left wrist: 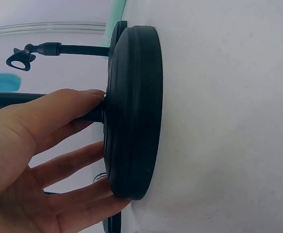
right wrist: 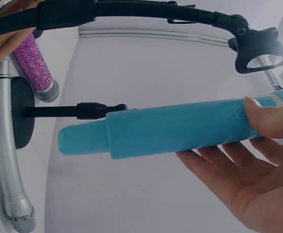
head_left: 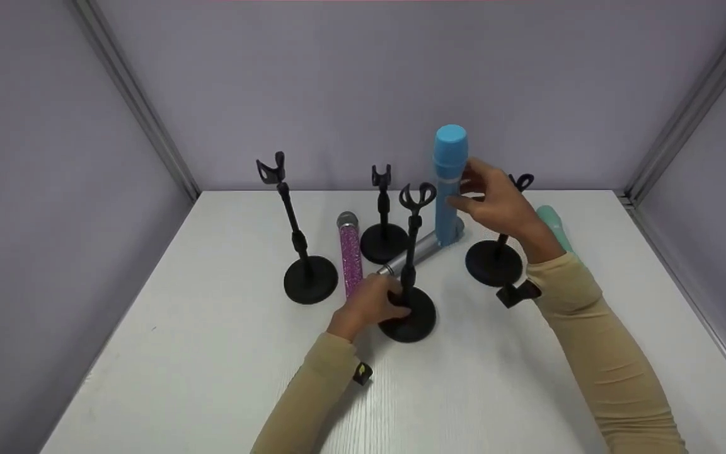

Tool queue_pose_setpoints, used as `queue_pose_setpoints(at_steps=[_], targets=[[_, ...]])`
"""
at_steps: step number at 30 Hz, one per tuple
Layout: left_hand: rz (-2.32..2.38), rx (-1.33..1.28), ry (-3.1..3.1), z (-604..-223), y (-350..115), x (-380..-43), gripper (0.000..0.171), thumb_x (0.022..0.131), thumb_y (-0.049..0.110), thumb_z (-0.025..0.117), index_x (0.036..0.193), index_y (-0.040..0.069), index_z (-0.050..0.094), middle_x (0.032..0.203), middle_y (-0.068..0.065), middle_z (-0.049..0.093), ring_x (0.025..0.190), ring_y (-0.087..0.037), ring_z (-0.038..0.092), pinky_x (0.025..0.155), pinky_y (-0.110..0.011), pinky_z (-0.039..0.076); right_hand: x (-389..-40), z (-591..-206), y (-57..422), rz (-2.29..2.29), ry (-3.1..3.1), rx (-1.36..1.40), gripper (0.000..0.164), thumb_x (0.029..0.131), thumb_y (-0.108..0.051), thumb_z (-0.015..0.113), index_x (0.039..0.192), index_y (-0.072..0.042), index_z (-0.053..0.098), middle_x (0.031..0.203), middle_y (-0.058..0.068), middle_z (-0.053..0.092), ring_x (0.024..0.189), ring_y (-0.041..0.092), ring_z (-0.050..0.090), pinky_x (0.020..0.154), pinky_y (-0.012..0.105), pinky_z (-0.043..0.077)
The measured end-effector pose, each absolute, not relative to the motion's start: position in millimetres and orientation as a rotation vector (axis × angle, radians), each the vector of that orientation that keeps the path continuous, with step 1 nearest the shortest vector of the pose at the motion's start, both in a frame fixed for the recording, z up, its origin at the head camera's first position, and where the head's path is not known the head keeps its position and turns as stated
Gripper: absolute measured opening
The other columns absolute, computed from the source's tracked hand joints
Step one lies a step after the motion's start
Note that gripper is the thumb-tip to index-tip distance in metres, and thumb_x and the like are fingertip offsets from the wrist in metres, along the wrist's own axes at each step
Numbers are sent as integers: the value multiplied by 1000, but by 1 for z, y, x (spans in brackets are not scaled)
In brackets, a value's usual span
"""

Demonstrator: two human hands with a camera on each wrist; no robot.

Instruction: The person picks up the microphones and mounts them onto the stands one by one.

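Note:
My right hand (head_left: 498, 198) grips a light-blue microphone (head_left: 450, 151), which stands upright in the air with its head at the top. In the right wrist view, the thumb and fingers close round the upper part of its handle. Low on the front black microphone stand (head_left: 418, 321), my left hand (head_left: 370, 299) holds the pole just above the round base. The left wrist view shows the thumb along the pole and fingertips touching the base. This stand's forked clip (head_left: 418, 197) holds nothing. Behind the stand lies a silver microphone (head_left: 426, 248), partly hidden by the pole.
Further black stands are at the left (head_left: 311, 284), back middle (head_left: 375, 244) and right (head_left: 489, 265), the right one partly behind my right hand. A glittery pink microphone (head_left: 350, 252) lies beside the left stand. Beyond my right wrist lies a mint-green microphone (head_left: 552, 221). Walls enclose the white table (head_left: 212, 353).

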State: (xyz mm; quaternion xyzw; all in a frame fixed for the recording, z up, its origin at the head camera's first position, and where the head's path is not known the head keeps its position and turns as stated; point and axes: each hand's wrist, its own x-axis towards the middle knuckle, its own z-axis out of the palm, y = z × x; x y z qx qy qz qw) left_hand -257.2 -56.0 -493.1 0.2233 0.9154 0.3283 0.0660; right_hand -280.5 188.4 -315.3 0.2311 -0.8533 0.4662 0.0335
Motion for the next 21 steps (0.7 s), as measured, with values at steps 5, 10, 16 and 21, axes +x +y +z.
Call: queue_pose_setpoints(at_steps=[5,10,16,21], targets=[[998,704,2785,-492,-56,-257,20,82,18,88,94,5,79,88,-2,76,79,-8,57,73,-24,53,-289,-304,185,1431,-2654,818,61,97,-3,65,152,-4,42,147,24,55,134,44,56,113,62,43],[1001,697,2787,-491,-57,-258,19,83,21,87,94,7,78,85,1,73,78,-7,55,73,-23,50,-300,-295,183,1526,-2698,841,63,97,-6,65,154,-2,37,150,24,50,138,45,53,112,62,45],[1005,681,2771,-492,-57,-255,18,83,20,87,92,8,78,84,3,72,79,-7,55,73,-23,51,-308,-288,179,1615,-2703,896,64,97,-8,67,154,-5,38,145,21,54,133,40,58,102,54,55],[1014,669,2762,-491,-57,-254,17,83,20,87,92,8,78,84,3,72,78,-7,55,71,-23,50,-310,-280,172,1541,-2706,1026,62,93,-1,69,150,-5,46,146,19,55,133,38,58,108,57,50]])
